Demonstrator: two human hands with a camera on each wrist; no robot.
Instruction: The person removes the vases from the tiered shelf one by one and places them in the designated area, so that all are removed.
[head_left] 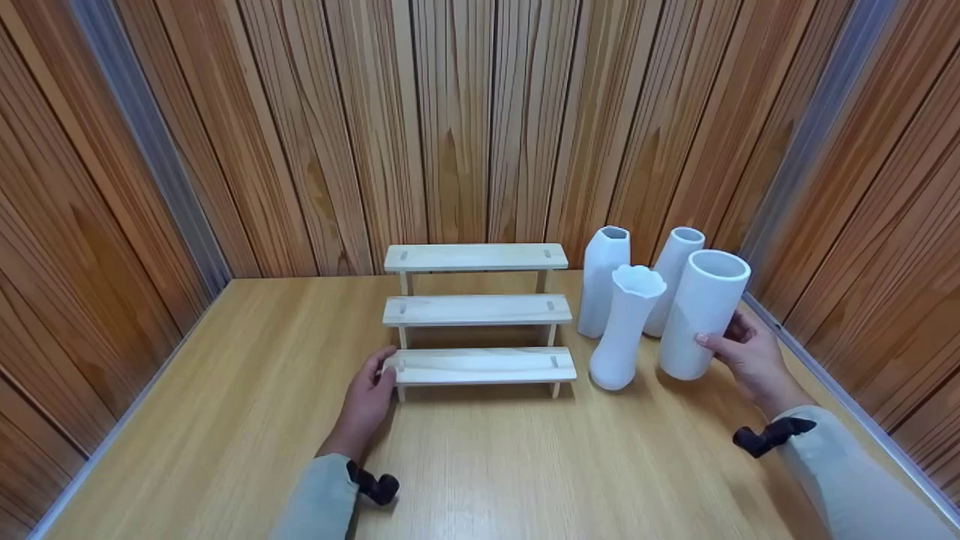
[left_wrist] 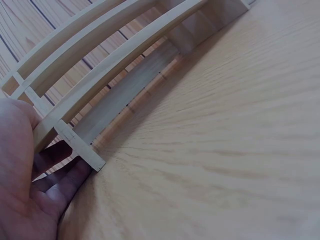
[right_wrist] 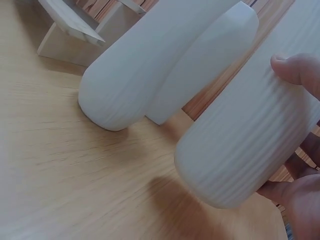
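In the head view, a pale wooden three-step display shelf (head_left: 480, 365) stands mid-table. My left hand (head_left: 366, 397) grips the left end of its lowest step; in the left wrist view the fingers (left_wrist: 67, 187) reach under and behind the end support. My right hand (head_left: 756, 366) holds a white cylindrical vase (head_left: 703, 319) by its right side, thumb across the front. The right wrist view shows this ribbed vase (right_wrist: 245, 145) tilted, its base apart from its shadow on the table. Just left of it stands a white vase with a scalloped rim (head_left: 622, 337).
Behind these stand a faceted white vase (head_left: 601, 289) and a tapered white vase (head_left: 669, 277), close together near the back right. Wood-panelled walls (head_left: 457, 135) enclose the wooden table (head_left: 495, 465) at the back and both sides.
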